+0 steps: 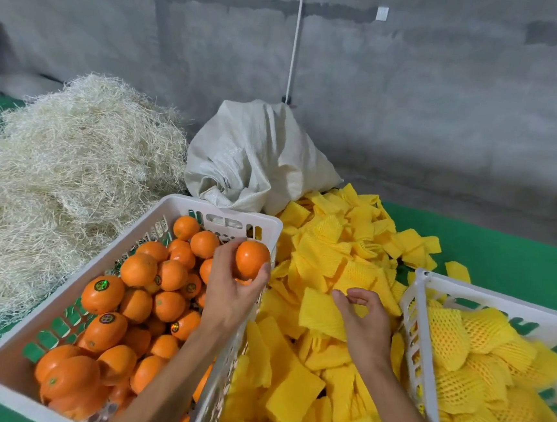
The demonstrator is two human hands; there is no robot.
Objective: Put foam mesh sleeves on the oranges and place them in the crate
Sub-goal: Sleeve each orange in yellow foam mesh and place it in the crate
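My left hand grips a bare orange above the right rim of the white crate, which is full of loose oranges. My right hand pinches a flat yellow foam mesh sleeve lifted off the heap of sleeves between the two crates. At the right, a second white crate holds several oranges wrapped in yellow mesh.
A pile of pale straw-like packing wool lies at the left. A grey woven sack stands behind the sleeve heap. Everything rests on a green floor covering in front of a concrete wall. A white cord hangs down the wall.
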